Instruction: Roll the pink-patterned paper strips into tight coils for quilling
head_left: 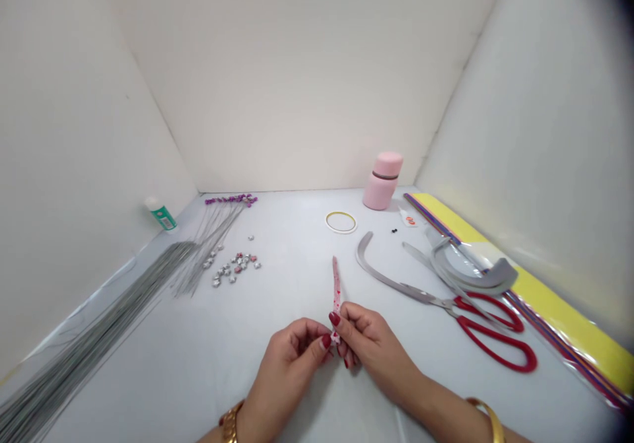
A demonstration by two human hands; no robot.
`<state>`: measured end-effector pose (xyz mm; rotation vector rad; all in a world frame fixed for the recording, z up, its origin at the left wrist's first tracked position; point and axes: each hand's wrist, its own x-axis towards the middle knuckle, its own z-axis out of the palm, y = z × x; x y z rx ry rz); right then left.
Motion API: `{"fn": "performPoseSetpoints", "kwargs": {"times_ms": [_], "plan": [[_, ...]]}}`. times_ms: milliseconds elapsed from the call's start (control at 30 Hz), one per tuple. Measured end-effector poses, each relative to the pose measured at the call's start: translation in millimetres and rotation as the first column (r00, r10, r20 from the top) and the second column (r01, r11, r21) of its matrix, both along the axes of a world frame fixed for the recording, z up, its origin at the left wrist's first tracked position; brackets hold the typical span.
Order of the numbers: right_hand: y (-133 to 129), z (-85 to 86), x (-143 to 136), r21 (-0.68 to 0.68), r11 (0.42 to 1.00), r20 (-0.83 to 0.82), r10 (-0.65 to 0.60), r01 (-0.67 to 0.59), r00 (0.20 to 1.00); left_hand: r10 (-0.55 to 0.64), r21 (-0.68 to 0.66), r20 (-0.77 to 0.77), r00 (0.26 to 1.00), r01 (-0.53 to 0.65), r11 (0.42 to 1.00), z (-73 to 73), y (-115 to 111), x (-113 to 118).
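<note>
A narrow pink paper strip (336, 281) with small red marks stands up from between my fingers, its far end pointing away from me. Its near end is folded into a small knot. My left hand (303, 349) pinches this folded end from the left, thumb and forefinger pressed together. From the right, my right hand (369, 337) grips the strip just above the fold, its thumb on top. The fingertips of both hands nearly touch and partly cover the fold.
Small folded stars (238, 269), purple-tipped wires (230, 200) and a grey wire bundle (113, 317) lie left. A glue bottle (162, 216) leans there. Beyond are a tape ring (341, 222) and pink flask (382, 182). Red-handled scissors (450, 306), grey strips (475, 281) and coloured sheets (535, 284) lie right.
</note>
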<state>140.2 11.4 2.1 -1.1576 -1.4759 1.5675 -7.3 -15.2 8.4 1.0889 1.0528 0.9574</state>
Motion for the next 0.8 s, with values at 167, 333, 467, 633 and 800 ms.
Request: {"fn": "performPoseSetpoints", "kwargs": {"times_ms": [167,333,467,633,800], "plan": [[0,-1.2,-2,-0.063,0.998,-0.027,0.022,-0.023,0.999,0.025,0.217,-0.288,0.957,0.040,0.975,-2.7,-7,-2],[-1,-1.7,-4,-0.064,0.998,0.004,0.015,-0.015,1.000,0.070,0.319,-0.410,0.909,0.071,0.945,-0.3,-8,-4],[-3,-0.2,-1,0.106,0.994,0.103,-0.011,0.000,0.995,0.045,0.185,-0.269,0.962,0.006,0.983,-1.0,-3,-2],[-3,0.3,1,0.192,0.981,0.177,-0.028,-0.006,0.984,-0.022,-0.012,-0.102,0.995,0.021,1.000,0.1,3,-1],[-2,0.9,1,0.174,0.985,0.167,-0.012,-0.017,0.986,0.041,0.204,-0.340,0.939,0.031,0.979,4.8,-1,-5]]}}
